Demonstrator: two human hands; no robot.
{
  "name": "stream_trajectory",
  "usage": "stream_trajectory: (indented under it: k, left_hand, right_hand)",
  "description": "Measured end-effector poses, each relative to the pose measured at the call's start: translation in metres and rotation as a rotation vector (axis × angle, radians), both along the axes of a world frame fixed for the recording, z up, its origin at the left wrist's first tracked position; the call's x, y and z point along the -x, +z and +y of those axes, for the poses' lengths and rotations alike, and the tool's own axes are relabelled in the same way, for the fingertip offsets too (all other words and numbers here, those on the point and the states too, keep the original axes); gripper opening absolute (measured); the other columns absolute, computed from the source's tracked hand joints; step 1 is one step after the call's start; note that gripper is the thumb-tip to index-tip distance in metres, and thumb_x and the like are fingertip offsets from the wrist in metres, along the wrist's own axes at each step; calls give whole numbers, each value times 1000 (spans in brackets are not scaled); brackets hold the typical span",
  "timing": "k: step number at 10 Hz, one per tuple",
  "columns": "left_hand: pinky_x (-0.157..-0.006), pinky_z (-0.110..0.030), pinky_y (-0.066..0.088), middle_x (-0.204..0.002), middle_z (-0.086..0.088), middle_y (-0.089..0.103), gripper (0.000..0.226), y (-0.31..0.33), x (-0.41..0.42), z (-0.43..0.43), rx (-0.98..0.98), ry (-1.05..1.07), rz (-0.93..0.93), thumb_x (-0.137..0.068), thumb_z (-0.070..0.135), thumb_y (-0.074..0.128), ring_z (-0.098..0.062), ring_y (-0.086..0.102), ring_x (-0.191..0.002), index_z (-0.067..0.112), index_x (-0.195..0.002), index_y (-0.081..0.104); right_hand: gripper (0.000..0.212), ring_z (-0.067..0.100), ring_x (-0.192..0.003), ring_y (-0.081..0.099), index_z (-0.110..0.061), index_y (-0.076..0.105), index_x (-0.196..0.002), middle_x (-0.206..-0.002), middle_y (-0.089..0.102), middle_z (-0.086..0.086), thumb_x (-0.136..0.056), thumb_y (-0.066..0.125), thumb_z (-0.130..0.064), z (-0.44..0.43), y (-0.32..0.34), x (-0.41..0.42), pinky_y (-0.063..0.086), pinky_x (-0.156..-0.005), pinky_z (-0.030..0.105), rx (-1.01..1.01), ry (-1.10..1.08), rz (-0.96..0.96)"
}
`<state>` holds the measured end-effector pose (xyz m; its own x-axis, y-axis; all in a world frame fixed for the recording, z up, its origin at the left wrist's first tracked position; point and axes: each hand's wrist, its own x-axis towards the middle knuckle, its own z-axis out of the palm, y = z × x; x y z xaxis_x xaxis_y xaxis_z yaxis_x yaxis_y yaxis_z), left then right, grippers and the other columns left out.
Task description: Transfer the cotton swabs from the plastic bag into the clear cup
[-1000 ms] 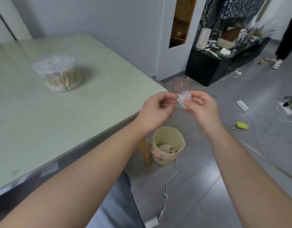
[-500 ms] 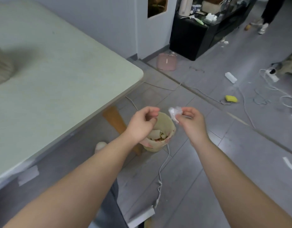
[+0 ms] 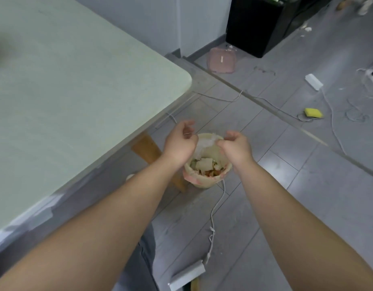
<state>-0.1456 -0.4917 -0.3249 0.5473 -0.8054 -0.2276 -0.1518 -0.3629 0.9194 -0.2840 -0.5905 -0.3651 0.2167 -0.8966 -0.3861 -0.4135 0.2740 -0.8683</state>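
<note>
Both of my hands hover above a beige waste bin (image 3: 202, 181) on the floor. My right hand (image 3: 234, 145) pinches a crumpled clear plastic bag (image 3: 204, 144), which hangs over the bin's far rim. My left hand (image 3: 180, 141) is just left of the bag, fingers loosely curled, with nothing clearly in its grip. The bag's left edge reaches that hand; whether they touch is unclear. No cotton swabs show in the bag, and the clear cup is out of view.
The pale green table (image 3: 76, 80) fills the left, its wooden leg (image 3: 152, 154) beside the bin. White cables (image 3: 215, 208), a yellow sponge (image 3: 313, 113), a pink container (image 3: 221, 63) and a black cabinet (image 3: 257, 26) are on the grey floor.
My view has tipped down off the table to the floor. Both hands dropped from chest height to just above the bin, and the bag has spread out from the right hand's fingers.
</note>
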Motion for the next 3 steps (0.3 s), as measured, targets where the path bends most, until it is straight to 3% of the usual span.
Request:
stream_trajectory:
  k: [1, 2, 3]
  left_hand:
    - [-104, -43, 52, -110, 18, 56, 42, -2, -3, 9, -19, 1, 9, -97, 11, 56, -13, 60, -111, 27, -136, 54]
    - [-104, -41, 51, -112, 17, 57, 41, 5, -4, 19, -22, 2, 5, -98, 13, 56, -11, 60, -111, 28, -136, 54]
    - [-105, -39, 50, -111, 20, 56, 40, 15, -3, 33, -34, -3, -4, -99, 15, 56, -10, 60, -111, 29, -137, 53]
  right_hand:
    - [54, 22, -109, 63, -20, 56, -135, -115, 62, -6, -84, 73, -19, 6, -3, 3, 53, -97, 43, 11, -3, 25]
    - [48, 19, -107, 61, -20, 56, -136, -120, 63, -4, -89, 68, -15, 16, 5, 10, 50, -83, 28, 34, 1, 21]
    - [44, 17, -108, 61, -19, 59, -133, -120, 65, -5, -90, 65, -14, 29, 18, 19, 45, -86, 25, 51, -54, -2]
